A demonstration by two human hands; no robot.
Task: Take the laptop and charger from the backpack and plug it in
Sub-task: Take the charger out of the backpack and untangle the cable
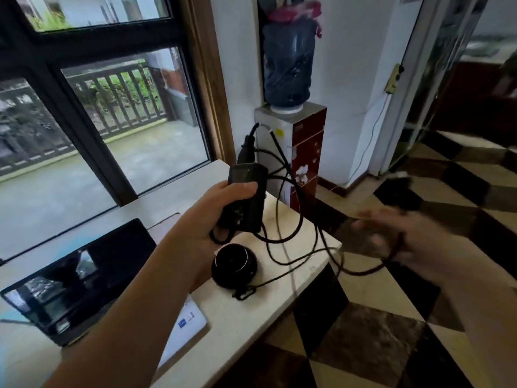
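An open laptop (75, 278) with a dark screen stands on the white table (246, 312) at the lower left. My left hand (212, 217) grips the black charger brick (247, 197) above the table's right end. Black cables (291, 217) hang from the brick in loose loops and trail off to the right. My right hand (391, 236) is blurred over the floor, with its fingers curled round a loop of that cable. No backpack is in view.
A small round black object (234, 264) sits on the table below the brick. A water dispenser (296, 152) with a blue bottle stands by the wall behind the table. A wall socket (393, 79) hangs on the doorframe at right. The floor is chequered tile.
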